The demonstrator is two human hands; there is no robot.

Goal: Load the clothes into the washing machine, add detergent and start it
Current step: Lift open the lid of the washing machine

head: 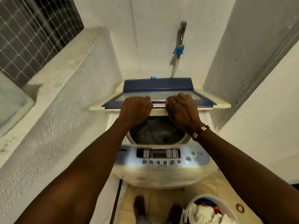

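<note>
My left hand point(136, 110) and right hand point(182, 109) have their fingers curled tight on the front edge of the washer lid point(159, 94), holding it half up. Some clothes point(155, 133) lie in the tub, and more wait in the bucket point(208, 210) on the floor.

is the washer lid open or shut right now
Partly open: both hands, left and right, grip the lid raised above the drum.

Both hands' fingertips are hidden behind the lid's point(159, 96) front edge. Control panel point(161, 156) labels are too blurred to read. The drum's point(155, 131) contents are dim, indistinct. The bucket point(208, 210) is cut off by the bottom edge.
</note>
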